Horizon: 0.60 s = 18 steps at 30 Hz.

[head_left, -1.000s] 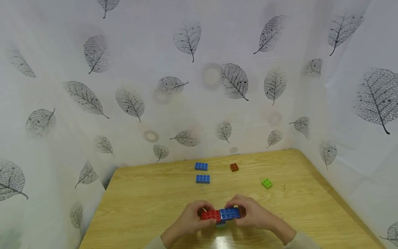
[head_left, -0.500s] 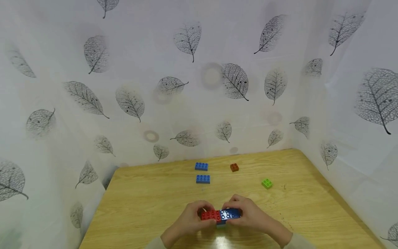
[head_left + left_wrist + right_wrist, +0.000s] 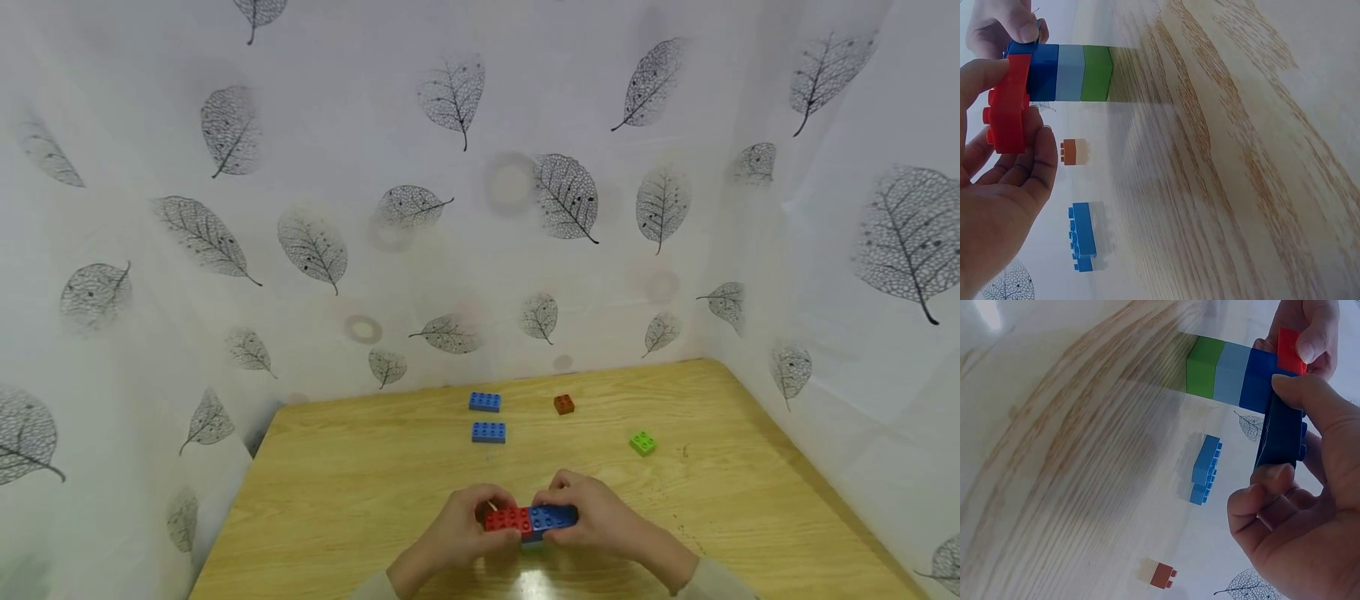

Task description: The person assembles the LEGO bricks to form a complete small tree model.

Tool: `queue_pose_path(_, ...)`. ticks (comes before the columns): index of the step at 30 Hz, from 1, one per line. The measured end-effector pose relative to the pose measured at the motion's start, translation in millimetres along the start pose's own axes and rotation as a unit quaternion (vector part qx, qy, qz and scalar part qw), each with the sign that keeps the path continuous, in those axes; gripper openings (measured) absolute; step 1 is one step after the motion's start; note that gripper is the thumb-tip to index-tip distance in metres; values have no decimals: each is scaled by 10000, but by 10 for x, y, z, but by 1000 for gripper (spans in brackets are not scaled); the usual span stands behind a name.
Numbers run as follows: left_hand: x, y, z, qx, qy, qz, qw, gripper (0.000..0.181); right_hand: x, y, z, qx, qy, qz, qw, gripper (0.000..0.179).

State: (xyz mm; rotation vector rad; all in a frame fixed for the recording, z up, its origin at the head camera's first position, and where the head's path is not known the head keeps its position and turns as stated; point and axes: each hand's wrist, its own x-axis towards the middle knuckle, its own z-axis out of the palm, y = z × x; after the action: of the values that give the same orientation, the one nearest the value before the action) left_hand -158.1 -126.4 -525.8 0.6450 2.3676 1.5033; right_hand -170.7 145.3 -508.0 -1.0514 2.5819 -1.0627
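Note:
A small tower stands on the table, with a green block (image 3: 1097, 73) at the bottom, a light blue block (image 3: 1070, 72) above it and a dark blue block (image 3: 1044, 74) higher up. On top lie two longer bricks end to end: a red brick (image 3: 508, 521) on the left and a dark blue brick (image 3: 551, 518) on the right, each jutting out past the tower. My left hand (image 3: 467, 525) grips the red brick between thumb and fingers. The dark blue brick is pinched by my right hand (image 3: 600, 512), whose fingers cover part of its studs.
Beyond the tower, two blue bricks lie one behind the other, the nearer brick (image 3: 488, 432) and the farther brick (image 3: 484, 402). A small brown brick (image 3: 564, 404) and a lime green brick (image 3: 642, 443) lie to the right. A leaf-print curtain (image 3: 480, 275) surrounds the wooden table (image 3: 360, 475).
My right hand has shifted a little left, its fingers closing in over the dark blue brick, which sits slightly farther left. My left hand has kept its grip on the red brick.

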Motion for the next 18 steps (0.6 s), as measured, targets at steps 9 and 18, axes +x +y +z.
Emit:
queue_pose_path(9,6,-8,16,-13,-8,28,10000,27,46,-83,30,-477,-29,463,9978,45)
queue_pose_path(18,-1,-18,9,2,17,118,9999,27,56,-45,34,-340,-62,455,9984,41)
